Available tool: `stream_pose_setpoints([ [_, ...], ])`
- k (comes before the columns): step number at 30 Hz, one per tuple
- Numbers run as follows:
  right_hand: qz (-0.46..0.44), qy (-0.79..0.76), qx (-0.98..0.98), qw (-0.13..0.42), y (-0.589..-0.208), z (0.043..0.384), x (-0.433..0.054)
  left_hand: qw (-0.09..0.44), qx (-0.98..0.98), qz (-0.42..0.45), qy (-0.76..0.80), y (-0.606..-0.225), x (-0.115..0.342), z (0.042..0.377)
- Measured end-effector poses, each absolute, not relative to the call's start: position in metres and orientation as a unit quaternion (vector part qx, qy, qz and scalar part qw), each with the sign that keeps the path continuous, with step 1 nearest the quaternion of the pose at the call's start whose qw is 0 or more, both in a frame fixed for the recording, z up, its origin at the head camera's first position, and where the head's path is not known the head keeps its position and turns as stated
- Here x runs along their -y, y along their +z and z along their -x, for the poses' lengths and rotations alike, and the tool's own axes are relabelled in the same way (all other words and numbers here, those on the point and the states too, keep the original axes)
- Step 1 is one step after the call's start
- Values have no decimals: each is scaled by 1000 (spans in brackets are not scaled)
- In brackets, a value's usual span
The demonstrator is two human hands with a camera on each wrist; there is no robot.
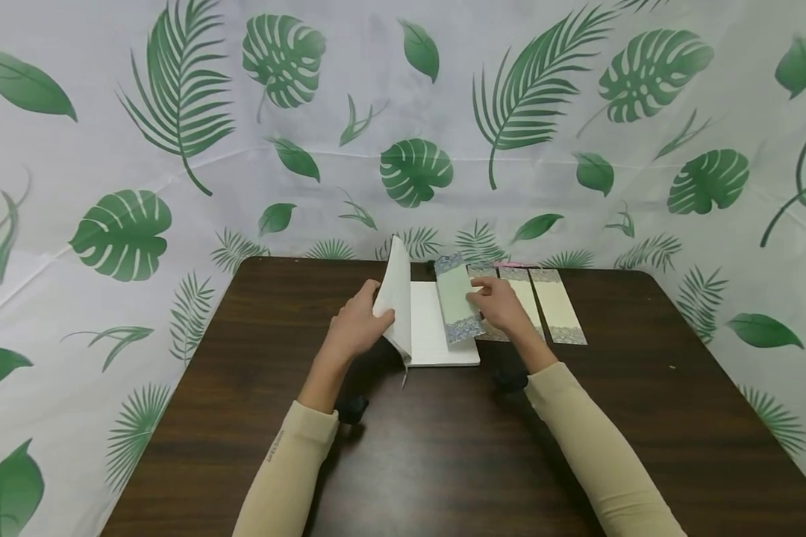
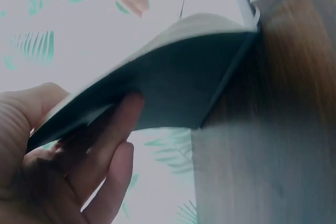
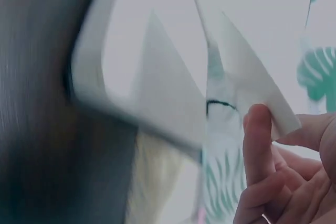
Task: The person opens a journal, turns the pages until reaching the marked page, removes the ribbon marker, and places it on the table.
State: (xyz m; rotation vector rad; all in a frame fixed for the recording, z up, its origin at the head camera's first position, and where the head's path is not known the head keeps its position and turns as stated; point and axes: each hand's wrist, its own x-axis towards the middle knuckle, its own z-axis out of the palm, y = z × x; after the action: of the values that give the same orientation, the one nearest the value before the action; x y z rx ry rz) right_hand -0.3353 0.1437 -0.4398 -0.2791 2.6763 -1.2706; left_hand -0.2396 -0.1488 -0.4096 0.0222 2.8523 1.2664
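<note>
An open notebook (image 1: 436,356) with white pages and a dark cover (image 2: 168,77) lies on the table. My left hand (image 1: 359,321) grips its raised cover and left-hand pages (image 1: 396,298), thumb on the page side and fingers beneath the cover. Over the right page, my right hand (image 1: 500,304) pinches a pale green card strip (image 1: 455,294) with blue patterned ends by its right edge. In the right wrist view the strip (image 3: 257,77) stands tilted above the page, between thumb and fingers. A ribbon (image 1: 404,377) hangs from the notebook's near edge.
Cream strips with patterned ends (image 1: 557,306) lie side by side right of the notebook, one partly hidden behind my right hand. A pink item (image 1: 517,265) lies at the back edge of the dark wooden table (image 1: 430,462). A leaf-print cloth (image 1: 349,67) hangs behind.
</note>
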Motion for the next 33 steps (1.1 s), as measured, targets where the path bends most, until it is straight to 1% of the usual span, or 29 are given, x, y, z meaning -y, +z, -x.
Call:
stream_pose_setpoints([
  [2,88,-414,-903,75,-434,341,-161,-4,-923,-1,385,-408,138,237],
  [5,76,-397,-913,62,-426,348,-189,-38,-934,3,356,-411,114,233],
  [9,53,-380,-922,52,-416,349,-226,-100,-945,-7,311,-427,80,229],
  [11,41,-370,-926,54,-411,347,-242,-122,-952,-19,279,-436,67,227],
  [14,33,-362,-930,56,-409,349,-262,-140,-964,-47,219,-444,52,222],
  [16,29,-361,-931,54,-408,352,-274,-139,-972,-68,179,-448,44,218],
  [18,21,-369,-928,51,-409,355,-288,-123,-977,-91,151,-450,39,215],
  [20,10,-377,-925,49,-409,358,-300,-92,-980,-113,135,-452,37,212],
  [25,-29,-391,-919,51,-413,365,-331,14,-982,-151,115,-452,42,209],
  [28,-52,-387,-919,49,-417,369,-349,69,-977,-170,111,-449,47,210],
  [33,-85,-376,-921,60,-426,370,-378,128,-964,-194,127,-446,52,214],
])
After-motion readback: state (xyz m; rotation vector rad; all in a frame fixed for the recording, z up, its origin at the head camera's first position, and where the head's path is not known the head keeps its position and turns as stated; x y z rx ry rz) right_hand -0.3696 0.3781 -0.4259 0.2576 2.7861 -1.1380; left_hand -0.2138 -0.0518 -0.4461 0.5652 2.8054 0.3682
